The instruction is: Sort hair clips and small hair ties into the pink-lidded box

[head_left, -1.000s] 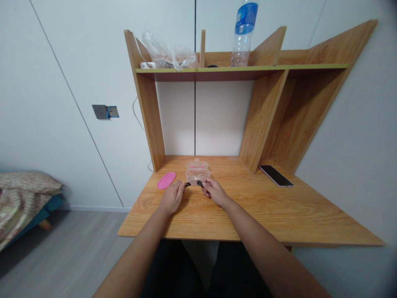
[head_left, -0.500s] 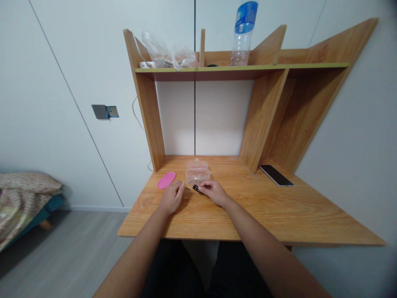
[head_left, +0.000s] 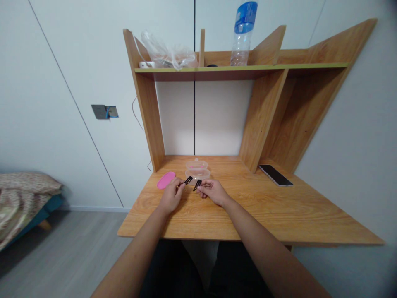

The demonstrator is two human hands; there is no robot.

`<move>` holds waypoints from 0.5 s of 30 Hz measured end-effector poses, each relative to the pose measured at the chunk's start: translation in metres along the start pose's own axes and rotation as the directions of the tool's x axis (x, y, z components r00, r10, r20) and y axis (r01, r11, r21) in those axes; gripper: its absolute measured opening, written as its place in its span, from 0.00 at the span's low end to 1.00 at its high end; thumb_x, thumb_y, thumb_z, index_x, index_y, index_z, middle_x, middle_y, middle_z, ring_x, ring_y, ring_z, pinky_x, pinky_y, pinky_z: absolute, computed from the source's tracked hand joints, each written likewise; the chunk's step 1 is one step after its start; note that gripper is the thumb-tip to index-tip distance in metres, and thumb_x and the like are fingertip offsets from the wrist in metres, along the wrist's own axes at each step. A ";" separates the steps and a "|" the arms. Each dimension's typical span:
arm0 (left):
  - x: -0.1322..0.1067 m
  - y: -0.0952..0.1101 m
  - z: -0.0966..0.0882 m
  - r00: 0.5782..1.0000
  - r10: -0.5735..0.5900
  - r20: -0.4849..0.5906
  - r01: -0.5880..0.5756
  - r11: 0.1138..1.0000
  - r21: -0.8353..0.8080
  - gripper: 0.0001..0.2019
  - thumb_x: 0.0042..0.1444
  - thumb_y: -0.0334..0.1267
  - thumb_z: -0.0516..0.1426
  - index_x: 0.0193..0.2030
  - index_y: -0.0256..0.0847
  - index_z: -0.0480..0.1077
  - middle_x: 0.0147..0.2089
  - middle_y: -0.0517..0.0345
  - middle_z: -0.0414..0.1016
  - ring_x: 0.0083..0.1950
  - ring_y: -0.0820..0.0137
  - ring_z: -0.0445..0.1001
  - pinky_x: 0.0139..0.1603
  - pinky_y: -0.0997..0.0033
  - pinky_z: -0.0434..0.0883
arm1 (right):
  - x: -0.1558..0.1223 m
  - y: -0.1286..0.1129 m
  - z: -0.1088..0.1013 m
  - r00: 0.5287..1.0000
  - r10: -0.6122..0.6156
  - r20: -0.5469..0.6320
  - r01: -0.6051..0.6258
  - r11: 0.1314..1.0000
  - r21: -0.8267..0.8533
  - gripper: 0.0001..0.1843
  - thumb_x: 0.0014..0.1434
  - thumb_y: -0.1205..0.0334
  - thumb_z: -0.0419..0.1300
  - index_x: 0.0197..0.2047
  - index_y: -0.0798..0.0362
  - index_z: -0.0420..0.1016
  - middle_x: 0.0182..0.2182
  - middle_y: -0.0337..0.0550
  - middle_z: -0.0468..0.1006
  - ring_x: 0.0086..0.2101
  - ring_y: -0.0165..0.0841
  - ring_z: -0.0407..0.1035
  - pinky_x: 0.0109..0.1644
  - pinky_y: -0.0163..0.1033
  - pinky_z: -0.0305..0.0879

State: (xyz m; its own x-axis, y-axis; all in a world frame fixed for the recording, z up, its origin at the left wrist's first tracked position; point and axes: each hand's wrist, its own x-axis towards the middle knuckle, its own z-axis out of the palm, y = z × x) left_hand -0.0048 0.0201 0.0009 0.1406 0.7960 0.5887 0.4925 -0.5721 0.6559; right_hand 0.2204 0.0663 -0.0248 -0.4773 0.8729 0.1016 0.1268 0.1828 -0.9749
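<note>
My left hand (head_left: 171, 196) pinches a small black hair clip (head_left: 187, 180) by its near end, the clip pointing up and away. My right hand (head_left: 214, 191) pinches a second black hair clip (head_left: 197, 184) the same way. Both clips are held just above the wooden desk (head_left: 248, 211), right in front of a small clear plastic container (head_left: 197, 174). A second clear container (head_left: 197, 164) with something pink inside stands directly behind it. A pink oval lid (head_left: 166, 180) lies flat on the desk to the left of my left hand.
A black phone (head_left: 276, 175) lies at the desk's right, near the hutch's slanted divider. On the upper shelf (head_left: 242, 67) stand a plastic water bottle (head_left: 243, 33) and a crumpled clear bag (head_left: 169, 54). A bed (head_left: 21, 198) is at the far left on the floor.
Both hands have lifted slightly off the desk and tilted the two clips upward toward the container. One second ago the clips were held lower and closer to the container.
</note>
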 end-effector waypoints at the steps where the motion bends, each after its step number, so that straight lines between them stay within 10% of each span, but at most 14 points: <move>1: 0.001 -0.001 0.000 1.000 0.003 0.007 -0.003 1.000 -0.010 0.11 0.66 0.41 0.53 0.37 0.40 0.73 0.39 0.53 0.74 0.43 0.64 0.72 0.45 0.65 0.67 | 0.000 0.000 0.000 1.000 -0.003 -0.007 0.003 1.000 -0.001 0.17 0.67 0.56 0.60 0.55 0.55 0.71 0.51 0.48 0.75 0.45 0.38 0.74 0.48 0.48 0.74; 15: 0.000 -0.006 0.003 0.987 -0.159 0.012 0.160 0.982 -0.102 0.09 0.55 0.41 0.62 0.38 0.39 0.78 0.32 0.56 0.80 0.30 0.68 0.73 0.32 0.70 0.68 | 0.004 -0.003 0.003 0.992 -0.088 -0.094 0.098 0.990 0.099 0.15 0.69 0.54 0.57 0.52 0.57 0.71 0.38 0.42 0.77 0.31 0.29 0.74 0.32 0.36 0.73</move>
State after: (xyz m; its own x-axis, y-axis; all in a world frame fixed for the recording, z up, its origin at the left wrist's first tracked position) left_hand -0.0053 0.0244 -0.0043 0.0709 0.8794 0.4709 0.4185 -0.4547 0.7862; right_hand 0.2155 0.0678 -0.0221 -0.4030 0.8918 0.2055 -0.0072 0.2214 -0.9752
